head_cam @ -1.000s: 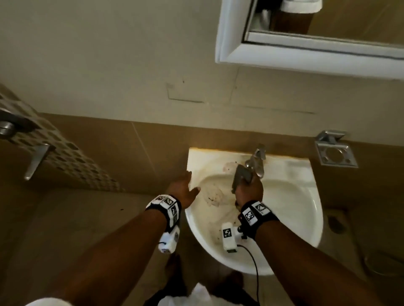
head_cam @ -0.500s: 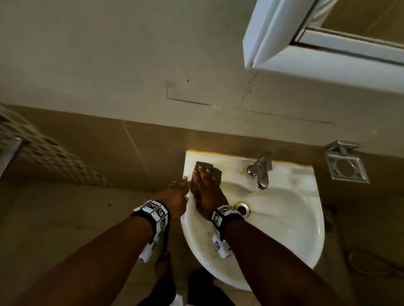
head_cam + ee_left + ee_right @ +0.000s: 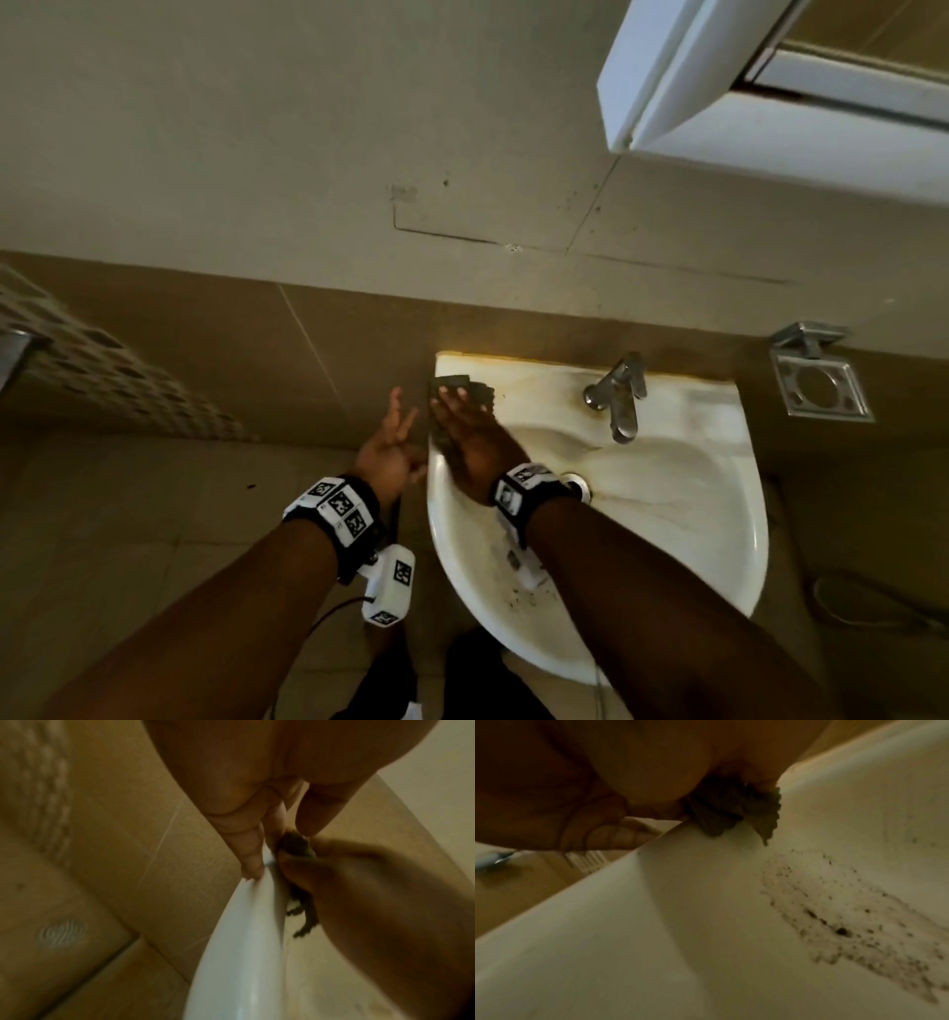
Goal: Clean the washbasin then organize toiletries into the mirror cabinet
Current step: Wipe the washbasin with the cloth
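Observation:
The white washbasin (image 3: 667,539) hangs on the brown tiled wall. My right hand (image 3: 472,442) presses a dark cleaning cloth (image 3: 475,390) onto the basin's back-left corner. Its fingers lie flat on top, and in the right wrist view the cloth (image 3: 721,811) is bunched under the palm against the thumb. My left hand (image 3: 390,442) is just outside the left rim with its fingers straight. In the left wrist view its fingertips (image 3: 253,868) touch the basin's outer edge (image 3: 244,943). Dark specks of dirt (image 3: 834,912) smear the bowl. The white mirror cabinet (image 3: 719,103) is at the upper right.
A chrome tap (image 3: 619,395) stands at the back of the basin, with the drain (image 3: 575,483) below it. A metal holder ring (image 3: 821,385) is fixed to the wall on the right. A patterned tile strip (image 3: 102,370) runs along the wall on the left.
My right hand has carried the cloth from the tap to the basin's back-left corner. My left hand has slipped from the rim's top to its outer side, and its fingers have straightened.

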Demonstrator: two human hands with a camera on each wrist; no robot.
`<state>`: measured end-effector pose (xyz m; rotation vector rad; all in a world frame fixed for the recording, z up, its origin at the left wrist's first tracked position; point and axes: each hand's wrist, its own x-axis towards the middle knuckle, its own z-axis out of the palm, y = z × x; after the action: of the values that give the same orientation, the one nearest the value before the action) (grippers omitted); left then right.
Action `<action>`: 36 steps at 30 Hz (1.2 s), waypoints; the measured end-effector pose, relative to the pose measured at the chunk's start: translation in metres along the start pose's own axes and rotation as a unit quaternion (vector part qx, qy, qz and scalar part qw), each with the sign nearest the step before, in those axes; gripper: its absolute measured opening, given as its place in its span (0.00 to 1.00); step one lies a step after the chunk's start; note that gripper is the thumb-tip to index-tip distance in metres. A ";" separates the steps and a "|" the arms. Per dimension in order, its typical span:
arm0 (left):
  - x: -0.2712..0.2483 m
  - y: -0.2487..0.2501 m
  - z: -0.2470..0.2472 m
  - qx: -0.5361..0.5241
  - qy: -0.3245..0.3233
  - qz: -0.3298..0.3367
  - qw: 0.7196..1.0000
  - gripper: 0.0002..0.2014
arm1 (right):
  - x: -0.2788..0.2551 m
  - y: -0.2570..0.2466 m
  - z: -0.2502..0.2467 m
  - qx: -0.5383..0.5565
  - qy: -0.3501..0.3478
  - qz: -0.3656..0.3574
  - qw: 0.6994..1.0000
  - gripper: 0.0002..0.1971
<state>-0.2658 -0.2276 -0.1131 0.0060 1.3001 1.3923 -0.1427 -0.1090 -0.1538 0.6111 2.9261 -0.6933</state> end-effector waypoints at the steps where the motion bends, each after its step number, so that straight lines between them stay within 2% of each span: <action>1: -0.001 0.002 -0.002 0.023 0.009 0.000 1.000 0.41 | -0.002 0.015 -0.005 -0.005 0.026 0.013 1.000 0.28; 3: -0.003 0.007 -0.003 0.049 0.000 -0.006 0.999 0.50 | -0.005 0.050 -0.014 -0.011 0.079 0.114 0.990 0.31; 5: -0.005 0.008 0.001 0.053 -0.011 -0.010 0.998 0.52 | -0.004 0.060 -0.021 -0.021 0.063 0.214 0.975 0.36; 6: -0.004 0.008 0.001 0.045 -0.005 -0.013 0.999 0.51 | -0.002 0.051 -0.020 -0.026 0.053 0.223 0.973 0.37; 7: -0.004 0.006 -0.001 0.029 0.008 -0.028 0.999 0.50 | -0.001 0.035 -0.016 -0.025 0.053 0.187 0.981 0.36; 8: -0.001 0.002 -0.003 0.022 0.022 -0.039 0.999 0.48 | 0.000 0.018 -0.011 -0.024 0.043 0.108 0.993 0.34; 10: 0.000 -0.008 -0.009 0.011 0.035 -0.055 0.998 0.46 | -0.006 -0.009 -0.002 -0.049 -0.036 -0.062 0.996 0.32; 12: -0.005 -0.014 -0.014 -0.004 0.048 -0.053 0.997 0.45 | -0.004 -0.015 -0.009 -0.072 -0.107 -0.114 0.985 0.31; 14: -0.015 -0.012 -0.011 -0.039 0.036 -0.055 0.997 0.42 | 0.010 -0.002 -0.017 -0.065 -0.085 -0.093 0.990 0.32; 17: -0.027 -0.007 -0.008 -0.051 0.025 -0.056 0.997 0.40 | 0.034 0.017 -0.026 -0.042 -0.050 0.026 0.998 0.38; 18: -0.030 -0.005 -0.008 -0.045 0.021 -0.055 0.997 0.40 | 0.036 0.019 -0.025 -0.044 -0.050 0.044 0.997 0.38; 19: -0.033 -0.004 -0.009 -0.044 0.017 -0.054 0.997 0.39 | 0.032 0.016 -0.021 -0.038 -0.048 0.032 0.998 0.38; 21: -0.036 -0.008 -0.011 -0.043 0.023 -0.059 0.997 0.37 | 0.002 0.005 -0.014 -0.012 -0.063 -0.040 0.997 0.34; 24: -0.044 -0.016 -0.012 -0.020 0.038 -0.066 0.997 0.25 | -0.064 -0.017 0.001 0.015 -0.117 -0.134 0.984 0.31; 25: -0.047 -0.018 -0.011 -0.013 0.035 -0.074 0.997 0.27 | -0.073 -0.020 0.003 0.025 -0.121 -0.146 0.982 0.30; 28: -0.055 -0.024 -0.010 -0.002 0.021 -0.090 0.996 0.38 | -0.060 -0.017 0.004 0.003 -0.114 -0.139 0.984 0.28; 32: -0.063 -0.033 -0.007 0.025 0.017 -0.086 0.996 0.38 | -0.032 -0.026 0.017 0.015 -0.052 -0.017 0.998 0.31; 34: -0.068 -0.042 -0.007 0.044 0.025 -0.079 0.996 0.36 | -0.046 -0.042 0.026 0.031 -0.049 -0.011 0.998 0.32; 36: -0.074 -0.050 -0.007 0.065 0.032 -0.073 0.995 0.31 | -0.082 -0.055 0.037 0.043 -0.051 -0.049 0.997 0.31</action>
<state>-0.2118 -0.2980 -0.1010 -0.0455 1.4144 1.1911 -0.0895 -0.2003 -0.1509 0.4268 2.8595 -0.8385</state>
